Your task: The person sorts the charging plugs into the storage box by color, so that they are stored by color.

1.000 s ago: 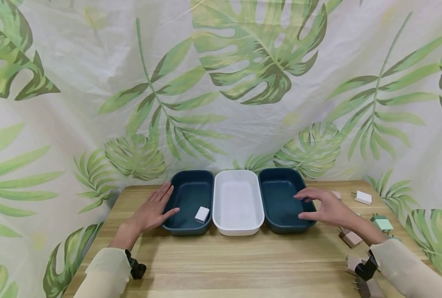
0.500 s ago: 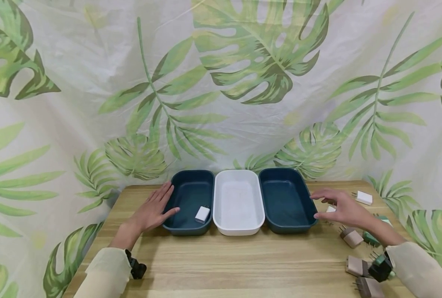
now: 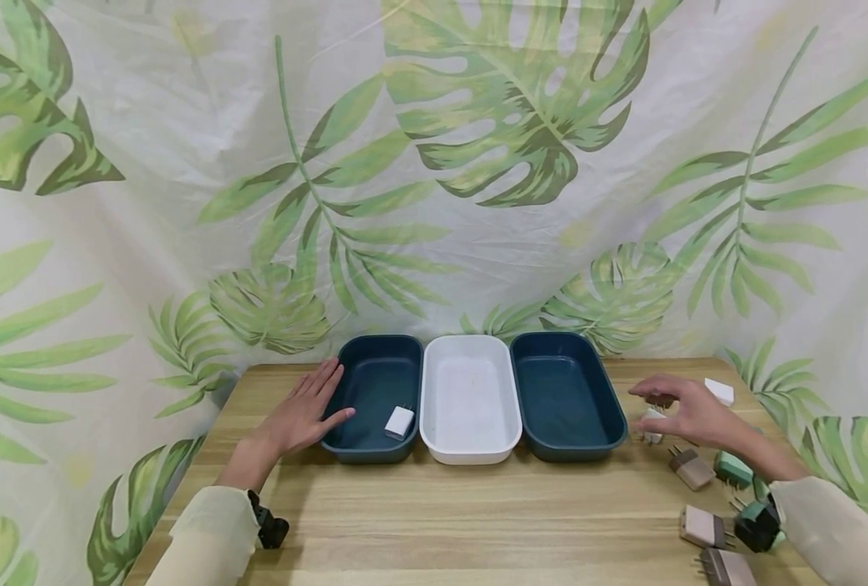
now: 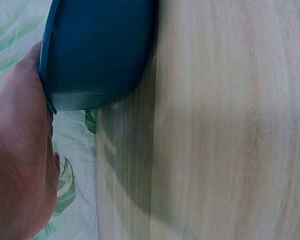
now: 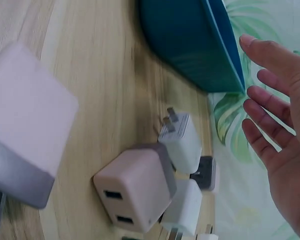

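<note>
1. Hands are set well apart: the left dark-blue tray [image 3: 375, 457] is touched by the left hand [image 3: 305, 409], fingers straight; nothing is held by the right hand [image 3: 688, 413], fingers parted, near a white plug charger [image 3: 653, 427].
2. That charger might be toppled by a careless fingertip.
3. It is neighboured by a pink two-port charger [image 5: 137, 177]; leftward, the way is blocked by the right dark-blue tray [image 3: 576, 452].

In the left wrist view we find the left hand [image 4: 20, 155] along the left edge, set against the rim of a dark teal tray [image 4: 97, 50]; most of the fingers are hidden from us. The tray stands at the top, its outer wall facing us. We note a pale wood-grained counter [image 4: 225, 125] bearing a soft shadow [image 4: 127, 170], and a leaf-printed cloth [image 4: 77, 150] beyond the counter's edge.
</note>
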The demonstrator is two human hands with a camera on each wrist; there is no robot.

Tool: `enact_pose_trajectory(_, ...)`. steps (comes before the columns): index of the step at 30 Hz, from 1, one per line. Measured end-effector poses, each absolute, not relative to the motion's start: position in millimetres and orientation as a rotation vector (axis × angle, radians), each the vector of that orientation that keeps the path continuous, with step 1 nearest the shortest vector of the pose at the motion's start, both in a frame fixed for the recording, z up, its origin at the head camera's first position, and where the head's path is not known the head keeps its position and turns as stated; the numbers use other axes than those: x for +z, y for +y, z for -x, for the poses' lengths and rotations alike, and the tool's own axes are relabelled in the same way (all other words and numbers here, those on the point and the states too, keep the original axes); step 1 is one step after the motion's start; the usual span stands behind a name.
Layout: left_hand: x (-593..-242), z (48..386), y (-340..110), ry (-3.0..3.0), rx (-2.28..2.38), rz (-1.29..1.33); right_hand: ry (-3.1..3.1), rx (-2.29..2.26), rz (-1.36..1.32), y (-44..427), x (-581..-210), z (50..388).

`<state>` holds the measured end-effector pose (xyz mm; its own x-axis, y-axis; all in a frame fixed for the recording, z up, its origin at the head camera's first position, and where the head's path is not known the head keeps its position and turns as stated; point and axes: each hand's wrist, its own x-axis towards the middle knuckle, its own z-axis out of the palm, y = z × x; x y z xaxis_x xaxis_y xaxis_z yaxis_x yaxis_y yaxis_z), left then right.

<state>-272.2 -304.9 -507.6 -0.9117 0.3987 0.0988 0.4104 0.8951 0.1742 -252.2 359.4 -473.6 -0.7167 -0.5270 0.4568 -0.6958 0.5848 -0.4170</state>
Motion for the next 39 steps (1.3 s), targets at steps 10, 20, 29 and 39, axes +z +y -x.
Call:
enact_pose_trajectory(10,-510.3,273.2,-305.3,-2.956,-0.315,0.669,-2.599,0.809,-0.967,377.9,-483.5,254.2)
enact_pose_trajectory(20,-511.0,273.4,-305.8,-2.982,-0.310,0.654,-2.677,0.807,-0.940,390.4,-495.7,259.6)
enact_pose_trajectory(29,-511.0,272.6,-306.4,-3.004,-0.328,0.637,-2.755,0.781,-0.874,396.7,-501.7,259.2)
enact_pose_trajectory(39,-513.9,274.7,-307.0,-3.007,-0.332,0.638,-2.830,0.671,-0.799,395.6,-505.1,262.0)
